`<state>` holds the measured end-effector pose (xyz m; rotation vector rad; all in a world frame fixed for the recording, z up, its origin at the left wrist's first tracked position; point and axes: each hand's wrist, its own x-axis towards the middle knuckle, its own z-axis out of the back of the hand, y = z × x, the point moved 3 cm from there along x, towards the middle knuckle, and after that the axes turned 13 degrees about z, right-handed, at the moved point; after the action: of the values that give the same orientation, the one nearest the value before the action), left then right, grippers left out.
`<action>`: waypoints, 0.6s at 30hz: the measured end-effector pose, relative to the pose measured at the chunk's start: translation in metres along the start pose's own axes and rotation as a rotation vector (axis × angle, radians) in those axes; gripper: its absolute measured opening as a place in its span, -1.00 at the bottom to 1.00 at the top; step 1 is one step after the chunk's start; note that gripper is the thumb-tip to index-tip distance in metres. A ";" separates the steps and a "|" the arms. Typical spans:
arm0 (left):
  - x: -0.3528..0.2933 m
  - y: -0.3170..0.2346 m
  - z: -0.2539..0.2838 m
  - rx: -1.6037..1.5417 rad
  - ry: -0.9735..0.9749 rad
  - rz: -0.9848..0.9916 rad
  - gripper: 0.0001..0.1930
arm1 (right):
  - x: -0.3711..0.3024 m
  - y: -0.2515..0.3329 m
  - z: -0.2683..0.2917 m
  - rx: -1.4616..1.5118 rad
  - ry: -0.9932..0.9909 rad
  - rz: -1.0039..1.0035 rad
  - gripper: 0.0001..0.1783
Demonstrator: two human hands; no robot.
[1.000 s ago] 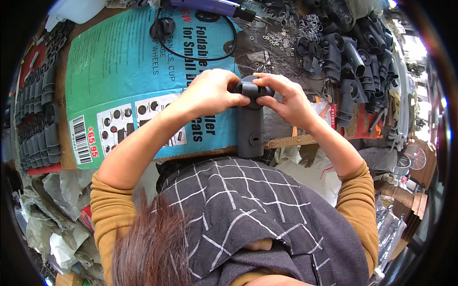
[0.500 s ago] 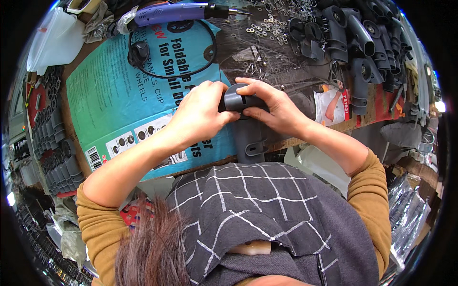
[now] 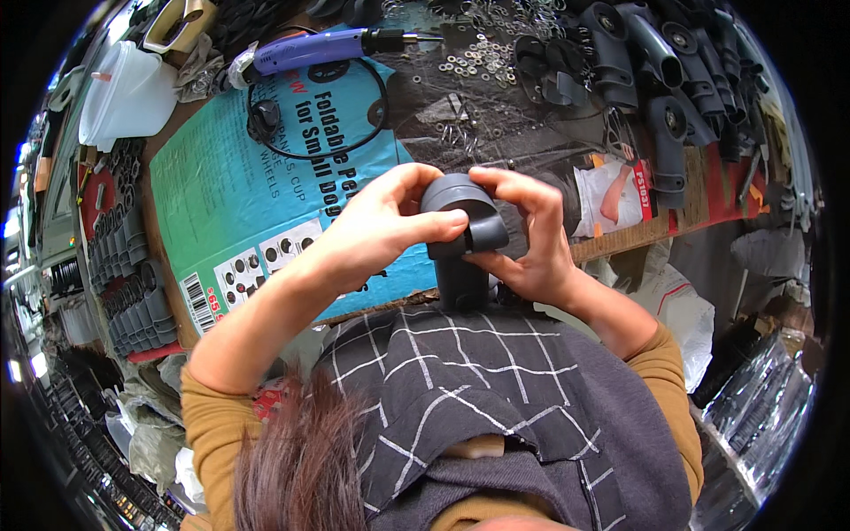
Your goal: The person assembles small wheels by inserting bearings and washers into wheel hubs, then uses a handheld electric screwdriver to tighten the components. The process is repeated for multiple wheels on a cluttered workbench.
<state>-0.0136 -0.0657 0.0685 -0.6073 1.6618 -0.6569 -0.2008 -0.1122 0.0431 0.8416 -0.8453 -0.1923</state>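
Pinching one dark grey part [image 3: 453, 188] from its left side, the left hand [image 3: 376, 221] is laying its thumb across the rounded head, while its fingers are curling behind, mostly hidden. The right hand [image 3: 540, 232] is gripping the same part, its index finger lying by the top edge and its thumb reaching under the curved tab [image 3: 489, 230]. One stem [image 3: 462, 285] is showing below, pointing toward the checked apron [image 3: 478, 363]; whether it is joining the head cannot be told. The part is sitting above the near edge of the bench [image 3: 620, 237].

Past the left hand, one blue-green card [image 3: 212, 181] is lying flat, bearing large black lettering, one barcode [image 3: 197, 303] and red figures, some cut off by the forearm. One looped cable [image 3: 265, 113] is crossing the lettering. Near the card's far edge, one purple driver [image 3: 310, 51] is pointing its bit right. Washers [image 3: 482, 66], too many to count, are scattering beyond the hands.

To the right, one white packet [image 3: 606, 195] is showing a red panel with white characters; grey tubes [image 3: 670, 150] are overlapping too closely to count. Far left, two rows [image 3: 142, 310] of grey pieces are standing below one white tub [image 3: 128, 102], blurring toward the rim.
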 end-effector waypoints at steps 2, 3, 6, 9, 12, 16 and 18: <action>-0.015 0.002 -0.003 -0.131 0.013 -0.009 -0.44 | -0.002 0.002 -0.005 0.412 -0.110 -0.348 -0.06; -0.023 0.003 -0.005 -0.201 0.049 -0.053 -0.45 | -0.003 0.003 -0.011 0.642 -0.136 -0.522 -0.06; -0.040 0.012 -0.010 -0.147 0.003 -0.103 -0.40 | -0.003 0.019 -0.014 0.903 -0.037 -0.758 -0.28; -0.052 0.016 -0.009 -0.021 -0.035 -0.266 -0.36 | 0.006 0.035 -0.009 0.725 0.060 -0.656 -0.35; -0.053 0.013 0.006 0.502 -0.301 -0.565 -0.31 | 0.015 0.038 -0.008 0.183 0.242 -0.572 -0.42; -0.036 0.039 0.019 0.444 -0.414 -0.429 -0.19 | 0.035 0.022 -0.038 -0.804 0.232 0.145 -0.63; -0.027 0.060 0.011 0.268 -0.372 -0.448 -0.15 | 0.028 0.013 -0.064 -1.187 0.252 0.297 -0.75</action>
<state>-0.0008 -0.0055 0.0436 -0.8570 1.0742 -1.0024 -0.1375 -0.0792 0.0449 -0.3686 -0.4681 -0.2713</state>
